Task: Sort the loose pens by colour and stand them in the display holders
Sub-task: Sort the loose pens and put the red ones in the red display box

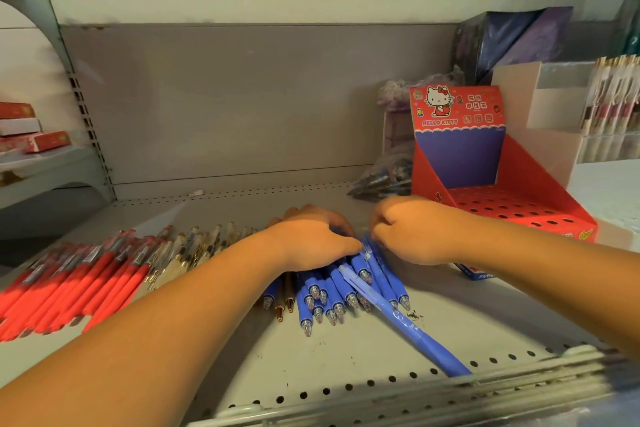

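Note:
Several blue pens (332, 291) lie bunched on the grey shelf (346, 357), tips toward me. My left hand (311, 239) lies over their far ends, fingers curled around the bunch. My right hand (412, 229) curls over the bunch's right side, fingertips pinching pen ends. One blue pen (408, 322) lies loose, slanting toward the front edge. Red pens (69, 284) lie in a row at the left, cream and gold pens (187, 250) beside them. A red display holder (512, 204) with a perforated tray stands at the right, with no pens visible in its holes.
A bag of pens (384, 173) lies behind the holder's left side. A white display box (561, 107) with packaged pens stands at the far right. Dark boxes (512, 42) are stacked behind. Red boxes (31, 135) sit on a neighbouring shelf at left.

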`<action>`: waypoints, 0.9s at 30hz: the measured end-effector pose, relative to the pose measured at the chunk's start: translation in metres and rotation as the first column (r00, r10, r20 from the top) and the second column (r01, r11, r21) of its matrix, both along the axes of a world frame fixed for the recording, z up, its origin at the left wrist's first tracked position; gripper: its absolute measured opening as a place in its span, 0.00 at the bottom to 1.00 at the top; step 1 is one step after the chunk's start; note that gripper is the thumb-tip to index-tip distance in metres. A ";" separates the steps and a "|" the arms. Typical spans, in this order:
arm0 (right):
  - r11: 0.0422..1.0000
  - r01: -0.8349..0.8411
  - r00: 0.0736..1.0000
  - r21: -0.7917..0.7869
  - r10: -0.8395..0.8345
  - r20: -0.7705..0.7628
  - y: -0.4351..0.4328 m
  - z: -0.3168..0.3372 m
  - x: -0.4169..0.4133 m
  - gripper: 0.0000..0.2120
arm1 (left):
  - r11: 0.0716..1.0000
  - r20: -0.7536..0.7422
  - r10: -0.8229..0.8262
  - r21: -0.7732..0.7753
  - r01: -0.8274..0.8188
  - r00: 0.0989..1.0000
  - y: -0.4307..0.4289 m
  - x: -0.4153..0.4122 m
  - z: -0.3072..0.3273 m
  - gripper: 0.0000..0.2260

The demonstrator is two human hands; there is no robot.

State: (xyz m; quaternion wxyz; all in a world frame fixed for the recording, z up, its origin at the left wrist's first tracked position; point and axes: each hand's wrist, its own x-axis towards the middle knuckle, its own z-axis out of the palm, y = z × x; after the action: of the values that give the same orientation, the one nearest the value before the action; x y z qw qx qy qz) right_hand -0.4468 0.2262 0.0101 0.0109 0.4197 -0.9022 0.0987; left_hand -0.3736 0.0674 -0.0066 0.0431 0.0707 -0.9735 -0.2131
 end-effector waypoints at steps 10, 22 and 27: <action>0.964 -0.252 0.878 -0.085 0.265 0.399 0.022 0.010 0.043 0.14 | 1.000 0.031 -0.027 0.013 0.027 0.999 0.001 0.004 0.003 0.04; 0.985 0.082 0.934 -0.151 -0.023 0.357 -0.016 0.009 -0.018 0.03 | 0.965 -0.032 0.262 0.013 -0.262 0.964 0.001 0.007 0.015 0.13; 0.997 0.073 0.941 -0.008 -0.066 0.331 -0.028 0.002 -0.024 0.06 | 0.908 0.046 0.403 -0.140 -0.394 0.914 -0.017 0.019 0.032 0.08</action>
State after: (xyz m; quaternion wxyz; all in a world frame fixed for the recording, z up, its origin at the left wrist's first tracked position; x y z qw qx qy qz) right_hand -0.4709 0.1982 0.0118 -0.1328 0.3650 -0.9044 0.1765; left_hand -0.3543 0.0500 0.0251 0.0541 0.2729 -0.9511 -0.1342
